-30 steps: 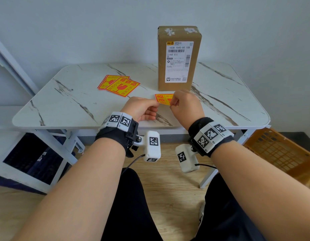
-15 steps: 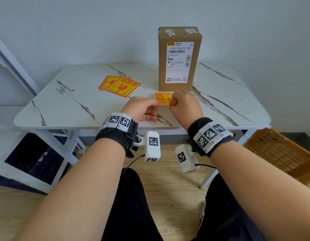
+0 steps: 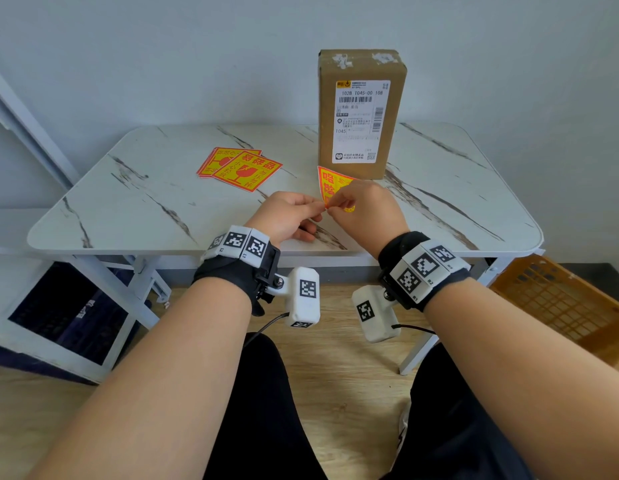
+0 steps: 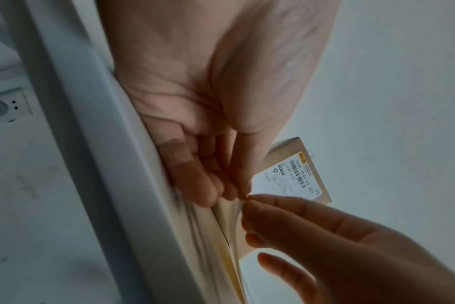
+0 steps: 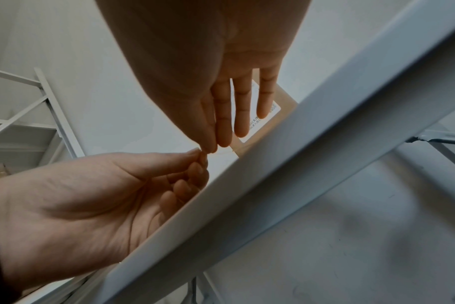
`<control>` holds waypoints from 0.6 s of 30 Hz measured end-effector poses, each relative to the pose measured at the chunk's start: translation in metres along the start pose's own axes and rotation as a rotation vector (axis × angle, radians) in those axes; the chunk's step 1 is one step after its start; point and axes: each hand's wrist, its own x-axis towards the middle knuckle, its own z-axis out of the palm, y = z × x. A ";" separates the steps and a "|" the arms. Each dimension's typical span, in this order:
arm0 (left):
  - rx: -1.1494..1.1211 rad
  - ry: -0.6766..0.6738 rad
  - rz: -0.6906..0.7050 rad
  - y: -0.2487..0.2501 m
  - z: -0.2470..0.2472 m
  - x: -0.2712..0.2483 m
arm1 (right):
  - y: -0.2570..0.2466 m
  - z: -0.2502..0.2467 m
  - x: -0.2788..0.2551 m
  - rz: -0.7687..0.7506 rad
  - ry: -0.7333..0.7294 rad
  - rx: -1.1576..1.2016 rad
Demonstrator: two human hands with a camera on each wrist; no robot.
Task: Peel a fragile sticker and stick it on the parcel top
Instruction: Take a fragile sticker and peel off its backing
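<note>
A red-and-yellow fragile sticker (image 3: 329,186) stands tilted up above the table, just in front of the upright brown parcel (image 3: 361,112). My left hand (image 3: 316,211) and right hand (image 3: 332,207) meet at its lower corner, and each pinches that corner between thumb and fingertips. In the left wrist view, the left hand (image 4: 240,195) holds the corner while the sticker (image 4: 230,224) shows edge-on as pale layers. The right wrist view shows the right hand (image 5: 208,149) pinching fingertip to fingertip with the left hand (image 5: 91,195). The parcel top faces up and carries only torn tape scraps.
A small stack of spare fragile stickers (image 3: 238,168) lies left of centre on the marble-look table (image 3: 145,209). An orange basket (image 3: 561,306) sits on the floor at the right, a dark crate (image 3: 65,320) under the table's left side, and a white rack (image 3: 24,126) at the far left.
The sticker has turned from lying across between my hands to standing on end near the parcel. Both hands have closed in on one lower corner.
</note>
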 end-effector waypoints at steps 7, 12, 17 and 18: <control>0.045 -0.007 0.022 -0.002 -0.001 0.001 | -0.003 0.000 -0.001 -0.023 0.011 -0.030; 0.085 -0.020 0.040 -0.005 -0.003 0.003 | -0.002 0.004 -0.003 -0.033 0.029 -0.005; 0.080 -0.034 0.040 -0.006 -0.004 0.004 | 0.001 0.008 -0.003 -0.001 0.026 0.046; 0.081 -0.037 0.040 -0.006 -0.003 0.004 | 0.001 0.009 -0.004 0.001 0.027 0.058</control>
